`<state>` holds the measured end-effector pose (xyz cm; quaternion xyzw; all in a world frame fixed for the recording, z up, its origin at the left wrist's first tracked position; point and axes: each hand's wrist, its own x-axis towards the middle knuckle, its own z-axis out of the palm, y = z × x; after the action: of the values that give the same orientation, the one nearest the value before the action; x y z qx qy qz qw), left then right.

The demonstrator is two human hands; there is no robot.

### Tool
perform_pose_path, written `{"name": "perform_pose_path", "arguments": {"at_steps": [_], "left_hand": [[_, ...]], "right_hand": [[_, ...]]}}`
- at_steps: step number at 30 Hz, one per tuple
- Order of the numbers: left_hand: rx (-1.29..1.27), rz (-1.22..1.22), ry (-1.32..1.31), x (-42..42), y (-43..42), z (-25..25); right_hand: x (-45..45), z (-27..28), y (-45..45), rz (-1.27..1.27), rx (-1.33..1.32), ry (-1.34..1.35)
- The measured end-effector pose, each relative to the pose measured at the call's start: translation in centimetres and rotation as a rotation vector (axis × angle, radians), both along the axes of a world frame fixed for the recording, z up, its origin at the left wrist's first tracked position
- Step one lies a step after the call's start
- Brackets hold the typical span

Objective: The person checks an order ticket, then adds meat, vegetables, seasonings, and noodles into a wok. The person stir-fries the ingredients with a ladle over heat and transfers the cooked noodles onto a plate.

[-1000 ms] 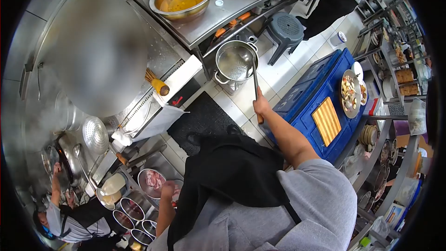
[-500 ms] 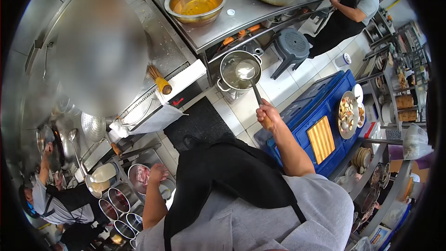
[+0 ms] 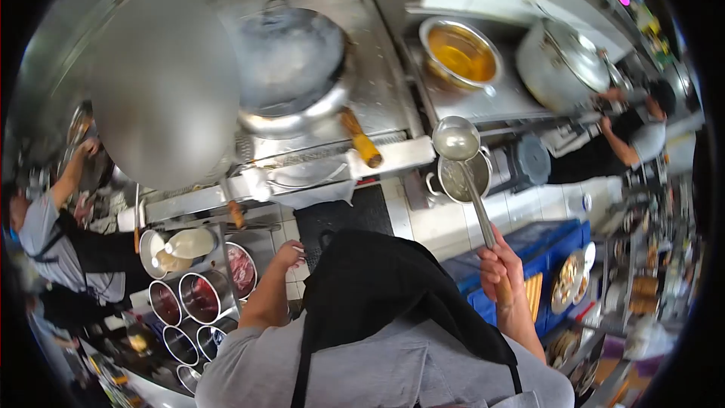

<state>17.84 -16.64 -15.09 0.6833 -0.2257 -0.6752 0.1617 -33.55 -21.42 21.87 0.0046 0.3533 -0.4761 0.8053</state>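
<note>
Now the ladle (image 3: 476, 200) is gripped by wrapped fingers of the right hand (image 3: 501, 266), its bowl (brightly glinting) seen across the far rim of the pot (image 3: 447, 180): any contents could be spilled onto the floor (image 3: 429, 221) by a tilted wrist. Near the meat (image 3: 241, 268), whether anything is grasped by the blurred left hand (image 3: 288, 255) cannot be told.

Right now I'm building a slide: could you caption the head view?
The right hand grips a long-handled ladle near a two-handled metal pot.

Bright light glints on the ladle (image 3: 458, 138) — and the pot lid (image 3: 587, 57) to its right. Left of the ladle, dark cookware (image 3: 291, 60) blurs beside a grey smear (image 3: 164, 91); far right, soft-focus shelves (image 3: 646, 264) bend toward black corners.
</note>
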Motion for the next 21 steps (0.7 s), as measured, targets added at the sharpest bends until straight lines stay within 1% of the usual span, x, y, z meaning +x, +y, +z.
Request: {"name": "perform_pose_path", "arguments": {"at_steps": [1,2,3,5,6,8,9,10,12,13,14,16,17,18,19,20,21], "left_hand": [[0.001,-0.051,-0.053,-0.1,-0.7,0.5],[0.004,-0.108,-0.103,0.0,-1.6,1.3],[-0.008,-0.085,-0.097,1.0,-2.1,0.7],[-0.026,-0.136,-0.117,1.7,-3.0,-0.6],[-0.038,-0.106,-0.108,1.9,-3.3,-0.2],[-0.072,-0.150,-0.190,3.0,-3.7,1.2],[-0.075,-0.053,-0.143,3.5,-3.6,2.0],[-0.086,-0.029,-0.148,3.9,-3.3,2.7],[-0.157,-0.010,-0.178,4.2,-1.7,3.9],[-0.171,0.025,-0.174,5.2,-0.2,0.6],[-0.170,0.046,-0.179,5.6,1.5,0.4],[-0.022,0.345,-0.046,5.8,4.6,0.6],[0.033,0.415,-0.060,5.4,6.5,0.7],[0.084,0.489,-0.072,4.9,8.4,0.9],[0.080,0.537,-0.109,4.1,10.8,1.1],[0.081,0.586,-0.142,2.7,13.2,1.4],[0.110,0.728,-0.129,1.1,15.5,2.1]], "right_hand": [[1.4,0.6,-0.7,0.015,-0.025,-0.163],[3.2,1.0,-1.7,0.041,-0.035,-0.162],[5.4,1.5,-2.7,0.045,-0.030,-0.270],[9.0,1.8,-5.3,0.100,-0.035,-0.491],[10.6,1.4,-7.0,0.150,-0.056,-0.538],[14.0,1.3,-10.6,0.257,-0.082,-0.592],[15.0,0.5,-12.8,0.313,-0.097,-0.549],[16.1,-0.4,-15.1,0.368,-0.113,-0.506],[19.0,-1.4,-20.0,0.489,-0.189,-0.301],[20.8,-1.8,-22.4,0.549,-0.217,-0.121],[22.4,-2.3,-24.8,0.608,-0.247,0.061],[25.2,-4.3,-29.7,0.838,-0.473,0.596],[25.8,-5.3,-31.1,0.864,-0.483,0.581],[26.1,-5.9,-32.8,0.981,-0.734,0.951],[26.1,-6.5,-34.4,1.066,-0.998,1.326],[25.1,-7.5,-35.8,1.029,-1.134,1.476],[23.7,-8.4,-36.9,0.981,-1.278,1.618]]}}
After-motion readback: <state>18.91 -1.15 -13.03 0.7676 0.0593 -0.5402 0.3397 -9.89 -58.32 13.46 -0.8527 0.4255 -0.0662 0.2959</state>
